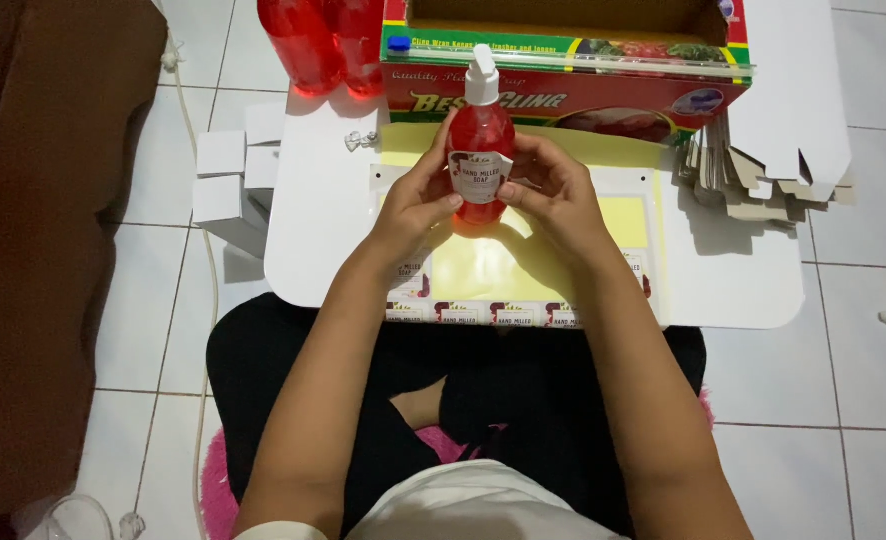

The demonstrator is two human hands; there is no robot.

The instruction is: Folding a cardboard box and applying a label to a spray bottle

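Observation:
I hold a small red bottle [480,140] with a white pump cap upright above the white lap table [743,270]. My left hand [415,205] grips its left side, thumb pressing the white label on its front. My right hand [553,195] grips its right side, fingers on the label's edge. Under the hands lies a yellow sticker sheet [483,270] with a row of labels along its near edge.
A long red and green cling wrap box [573,70] lies at the table's far edge. Two more red bottles [318,40] stand at the far left. Flat white cartons [763,160] are stacked at the right; small white boxes [228,175] sit left. A brown chair stands left.

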